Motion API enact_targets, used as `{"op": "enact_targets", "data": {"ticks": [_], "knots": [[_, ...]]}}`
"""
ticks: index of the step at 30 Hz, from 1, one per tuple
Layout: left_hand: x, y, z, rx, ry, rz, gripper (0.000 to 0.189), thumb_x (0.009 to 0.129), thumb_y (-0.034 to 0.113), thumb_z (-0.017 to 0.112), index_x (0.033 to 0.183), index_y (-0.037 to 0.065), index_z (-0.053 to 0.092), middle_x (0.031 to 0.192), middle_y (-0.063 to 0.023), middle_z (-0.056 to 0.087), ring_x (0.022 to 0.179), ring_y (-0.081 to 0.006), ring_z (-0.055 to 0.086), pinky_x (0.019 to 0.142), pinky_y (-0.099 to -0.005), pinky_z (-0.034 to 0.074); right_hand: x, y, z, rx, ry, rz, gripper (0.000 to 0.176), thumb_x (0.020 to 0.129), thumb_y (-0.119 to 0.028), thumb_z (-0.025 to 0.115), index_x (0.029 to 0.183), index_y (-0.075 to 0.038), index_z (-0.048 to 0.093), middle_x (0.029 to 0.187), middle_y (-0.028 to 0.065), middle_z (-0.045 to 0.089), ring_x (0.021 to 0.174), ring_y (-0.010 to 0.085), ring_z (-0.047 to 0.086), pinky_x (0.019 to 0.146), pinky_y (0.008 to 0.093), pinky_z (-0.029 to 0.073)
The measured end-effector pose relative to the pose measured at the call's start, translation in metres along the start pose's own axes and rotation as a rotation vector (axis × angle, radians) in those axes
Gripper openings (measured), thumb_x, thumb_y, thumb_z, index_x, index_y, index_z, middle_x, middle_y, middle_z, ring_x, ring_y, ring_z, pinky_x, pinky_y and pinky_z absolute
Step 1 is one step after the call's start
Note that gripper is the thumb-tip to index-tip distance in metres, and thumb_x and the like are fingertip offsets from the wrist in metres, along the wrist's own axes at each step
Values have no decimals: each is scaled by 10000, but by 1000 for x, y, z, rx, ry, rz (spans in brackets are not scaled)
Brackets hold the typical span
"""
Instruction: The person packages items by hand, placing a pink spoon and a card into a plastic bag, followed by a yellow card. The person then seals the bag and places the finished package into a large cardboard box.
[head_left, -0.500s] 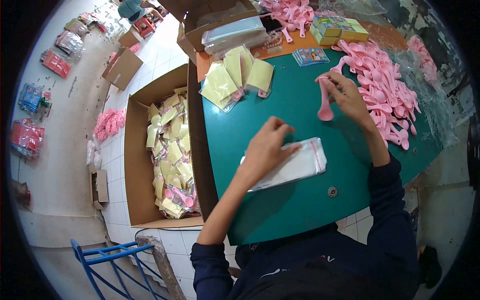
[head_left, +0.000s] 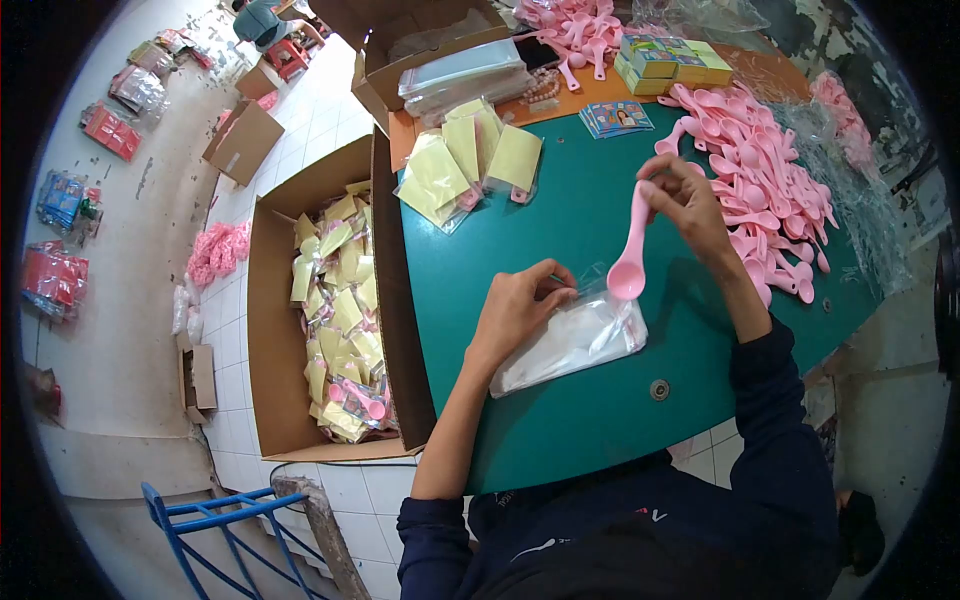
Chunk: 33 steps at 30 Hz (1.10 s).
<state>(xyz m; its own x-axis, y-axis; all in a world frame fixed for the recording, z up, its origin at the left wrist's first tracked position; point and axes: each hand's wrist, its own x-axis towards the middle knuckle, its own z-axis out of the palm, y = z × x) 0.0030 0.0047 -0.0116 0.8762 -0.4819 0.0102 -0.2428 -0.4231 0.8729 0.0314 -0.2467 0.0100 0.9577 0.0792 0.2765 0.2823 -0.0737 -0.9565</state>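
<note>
The spoon [head_left: 632,245] hangs from the right hand [head_left: 690,202], which pinches it near the top of its handle between thumb and fingers. Its bowl is at the low end, toward the person, and its long axis runs nearly straight up and down the view, the handle end leaning slightly right. The bowl is over the far right part of the stack of clear bags [head_left: 575,345]; whether it touches them I cannot tell. The left hand [head_left: 527,308] is at the far left part of that stack, thumb and fingers closed together on the edge of a clear bag. The two hands are apart, with the spoon's bowl between them. Right of the right hand lies a heap of pink spoons [head_left: 765,170] on the green table [head_left: 480,420]. Beyond the hands are a few picture cards [head_left: 615,118] and, farther left, filled bags [head_left: 465,155] with yellowish cards. Left of the table stands an open carton [head_left: 280,330] holding many more filled bags. Stacks of cards [head_left: 665,62] sit on the orange surface [head_left: 775,72] at the far side. Another person [head_left: 262,25] is well away, at upper left.
</note>
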Motion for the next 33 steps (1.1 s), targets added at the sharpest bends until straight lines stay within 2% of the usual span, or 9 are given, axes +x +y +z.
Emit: {"op": "enact_targets", "data": {"ticks": [4,7,11,16,23,26,30,32,33], "knots": [[-4,7,-3,-4,-17,30,108,833,97,632,876,2,605,879,-93,685,785,-156,668,712,-289,520,-4,2,5,-153,-146,58,139,847,-116,600,952,-25,598,764,20,613,654,71,568,583,198,447],[-1,-2,-2,-83,120,351,108,866,86,591,905,0,539,934,-123,674,854,-156,651,735,-288,519,-4,2,4,-385,-170,16,126,812,-114,625,889,-13,626,722,27,618,646,58,570,581,198,450],[-6,-1,-8,-517,10,-32,155,894,92,563,950,34,430,897,-131,674,851,-151,646,707,-252,530,-5,-1,5,-274,-51,8,123,837,-110,610,918,-18,611,718,24,618,646,65,575,581,200,454],[-7,1,-10,-604,19,-118,197,883,105,587,994,21,447,917,-127,675,847,-151,646,699,-245,525,-9,-10,22,1,255,-176,123,876,-92,581,970,-16,555,734,37,616,638,77,576,571,200,453],[-5,-2,-11,-610,68,-99,293,883,96,584,1140,1,480,966,-120,669,858,-133,636,695,-247,518,-19,-22,42,-60,182,-152,148,863,-67,599,949,-14,491,733,58,613,636,79,580,570,203,465],[-4,2,-8,-649,67,-9,255,898,123,564,1108,-18,537,949,-102,674,831,-114,625,720,-246,508,-23,-19,54,-45,107,-141,145,860,-68,605,914,-17,480,749,61,617,621,80,577,574,196,467],[-7,6,-10,-333,58,-16,253,916,169,536,1041,-44,591,920,-87,678,805,-92,608,751,-246,494,-15,-33,64,-137,-110,-225,117,884,-115,576,897,-10,527,795,65,622,703,99,595,614,222,482],[-10,13,-18,-318,-16,-66,268,922,187,527,1007,-51,615,902,-84,679,795,-81,601,745,-238,485,8,-34,55,-198,-344,-323,166,907,-167,546,874,-5,562,819,66,625,745,116,601,628,247,486],[-10,13,-12,-524,72,35,245,927,167,519,1001,-42,624,898,-71,672,779,-74,582,702,-221,471,30,-30,50,-115,-409,-414,325,937,-267,476,812,2,609,848,67,636,768,149,603,635,298,486]]}}
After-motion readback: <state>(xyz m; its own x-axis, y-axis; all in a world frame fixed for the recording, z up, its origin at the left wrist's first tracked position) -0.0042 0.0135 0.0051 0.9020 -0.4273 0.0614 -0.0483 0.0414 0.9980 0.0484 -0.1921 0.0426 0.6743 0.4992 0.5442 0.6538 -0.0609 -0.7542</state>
